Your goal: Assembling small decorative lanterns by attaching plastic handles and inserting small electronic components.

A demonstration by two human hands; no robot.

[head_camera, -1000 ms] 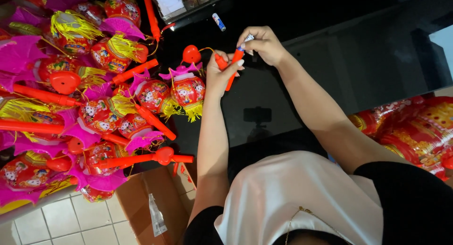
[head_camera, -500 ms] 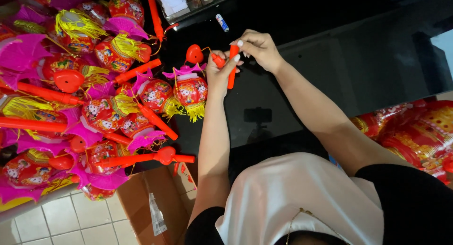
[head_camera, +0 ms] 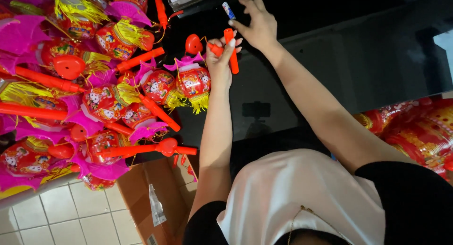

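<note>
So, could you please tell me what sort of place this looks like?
Probably a small assembly or packing spot for festive toy lanterns: a heap of red and pink lanterns on a dark glossy table, a cardboard box on the tiled floor, and the left hand gripping a red handle.

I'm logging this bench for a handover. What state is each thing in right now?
Left hand: closed around a red stick.
Red stick: held upright in the fist.
Right hand: fingers at a small battery.
Small battery: lying on the black table.
Lantern pile: heaped, tassels tangled.
Cardboard box: open on the tiled floor.
</note>
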